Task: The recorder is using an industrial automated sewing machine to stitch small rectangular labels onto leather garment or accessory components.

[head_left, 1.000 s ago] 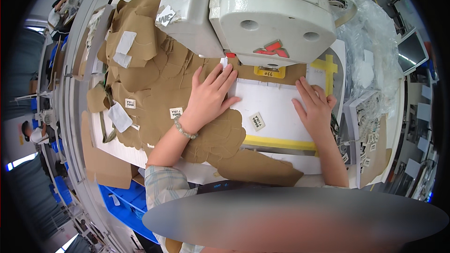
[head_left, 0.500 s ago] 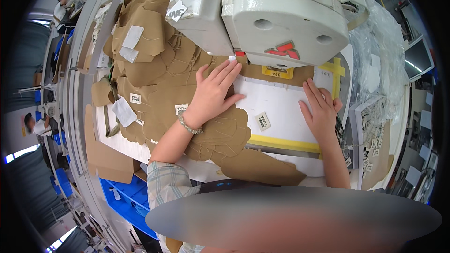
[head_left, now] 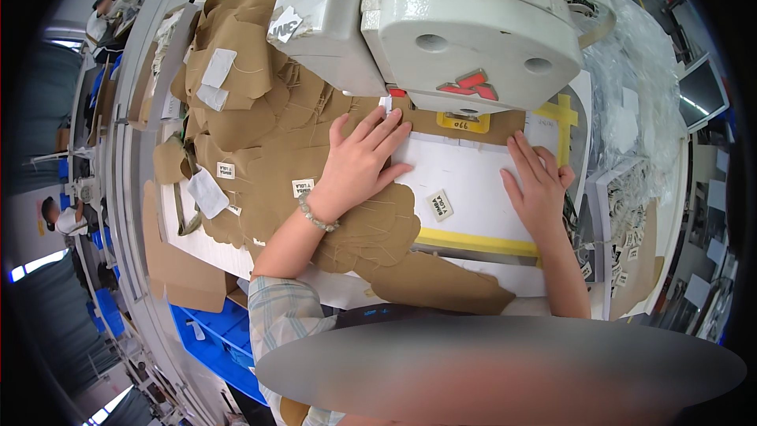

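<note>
Under the head of a white sewing machine (head_left: 473,39) lies a brown fabric piece (head_left: 509,126), with a yellow clamp plate (head_left: 464,123) on it. My left hand (head_left: 359,159) rests flat, fingers stretched out, its tips at the left end of that piece and its palm over other brown fabric. At the piece's right end my right hand (head_left: 538,180) touches the lower edge with its fingertips, fingers extended and the thumb apart. Between the hands, a small white label (head_left: 440,205) with dark print lies on the white work plate (head_left: 473,177). Neither hand grasps anything.
Layered brown fabric pieces (head_left: 268,146) with loose threads cover the left side. A grey-edged box (head_left: 623,213) of small labels stands at the right, below clear plastic wrap (head_left: 631,87). A blue crate (head_left: 213,335) sits lower left. Two people work far off at the left.
Both hands keep their places and poses. The machine and fabric appear shifted slightly left in the picture, as the whole view has tilted a little.
</note>
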`<move>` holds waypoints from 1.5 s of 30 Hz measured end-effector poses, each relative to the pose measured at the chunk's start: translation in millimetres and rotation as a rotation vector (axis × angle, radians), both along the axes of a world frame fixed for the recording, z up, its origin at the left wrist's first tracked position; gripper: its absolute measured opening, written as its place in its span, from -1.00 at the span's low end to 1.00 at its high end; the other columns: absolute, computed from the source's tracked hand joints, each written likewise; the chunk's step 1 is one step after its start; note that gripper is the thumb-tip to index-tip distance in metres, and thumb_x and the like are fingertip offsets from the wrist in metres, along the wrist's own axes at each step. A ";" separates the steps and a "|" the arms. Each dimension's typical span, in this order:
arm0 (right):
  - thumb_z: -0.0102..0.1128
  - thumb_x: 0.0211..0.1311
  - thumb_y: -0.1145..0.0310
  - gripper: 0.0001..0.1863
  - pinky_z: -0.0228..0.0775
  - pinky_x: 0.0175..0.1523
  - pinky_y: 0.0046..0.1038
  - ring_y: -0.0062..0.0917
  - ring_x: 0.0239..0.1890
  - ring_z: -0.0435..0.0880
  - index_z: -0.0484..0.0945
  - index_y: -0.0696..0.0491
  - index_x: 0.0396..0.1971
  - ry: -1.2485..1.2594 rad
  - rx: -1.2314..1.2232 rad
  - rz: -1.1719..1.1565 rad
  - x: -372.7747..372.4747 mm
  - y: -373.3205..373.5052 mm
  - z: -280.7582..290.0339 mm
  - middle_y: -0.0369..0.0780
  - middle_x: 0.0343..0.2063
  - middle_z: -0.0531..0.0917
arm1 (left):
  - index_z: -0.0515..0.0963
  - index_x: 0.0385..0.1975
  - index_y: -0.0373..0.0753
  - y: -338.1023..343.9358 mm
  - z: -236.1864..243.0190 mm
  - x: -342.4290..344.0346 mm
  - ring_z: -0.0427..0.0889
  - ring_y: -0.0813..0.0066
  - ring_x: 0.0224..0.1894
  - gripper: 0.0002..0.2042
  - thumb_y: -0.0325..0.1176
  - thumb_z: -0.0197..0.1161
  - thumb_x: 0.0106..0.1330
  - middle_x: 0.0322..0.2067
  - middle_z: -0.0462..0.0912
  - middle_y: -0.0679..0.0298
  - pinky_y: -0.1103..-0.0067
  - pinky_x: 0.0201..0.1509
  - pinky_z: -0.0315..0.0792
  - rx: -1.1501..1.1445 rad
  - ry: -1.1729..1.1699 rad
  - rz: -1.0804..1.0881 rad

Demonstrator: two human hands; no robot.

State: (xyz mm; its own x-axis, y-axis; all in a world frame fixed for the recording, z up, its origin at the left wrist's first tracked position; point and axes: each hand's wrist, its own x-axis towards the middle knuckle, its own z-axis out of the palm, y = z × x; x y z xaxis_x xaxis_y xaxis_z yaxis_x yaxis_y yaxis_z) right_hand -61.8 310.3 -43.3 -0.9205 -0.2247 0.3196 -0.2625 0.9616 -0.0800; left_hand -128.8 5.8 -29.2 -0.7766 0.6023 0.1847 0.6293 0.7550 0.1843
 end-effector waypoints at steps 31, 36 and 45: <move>0.28 0.13 0.17 -0.51 -0.01 -0.01 -0.38 -0.61 -0.06 0.50 0.54 -0.06 0.10 -0.013 0.042 -0.022 0.3 -0.9 0.1 -0.43 0.14 0.55 | 0.50 0.12 -0.08 3.2 -1.6 1.1 0.44 0.40 0.21 -0.48 -0.02 0.32 0.18 0.20 0.49 0.33 0.21 0.29 0.02 -0.028 0.043 0.011; 0.29 0.13 0.16 -0.51 0.00 -0.01 -0.38 -0.64 -0.06 0.50 0.54 -0.07 0.09 0.034 0.050 -0.014 -4.4 -0.1 0.8 -0.44 0.13 0.56 | 0.51 0.10 -0.09 2.1 -1.0 -5.1 0.45 0.39 0.20 -0.51 -0.06 0.32 0.19 0.18 0.50 0.32 0.24 0.28 0.05 -0.003 0.043 -0.017; 0.31 0.12 0.18 -0.53 0.05 0.01 -0.34 -0.59 0.00 0.49 0.56 -0.04 0.06 0.045 -0.009 0.027 -2.1 0.6 -5.3 -0.39 0.11 0.57 | 0.56 0.03 -0.04 24.1 19.1 11.5 0.48 0.39 0.04 -0.60 -0.37 0.34 0.13 -0.02 0.54 0.35 0.36 0.17 0.20 0.119 -0.213 -0.297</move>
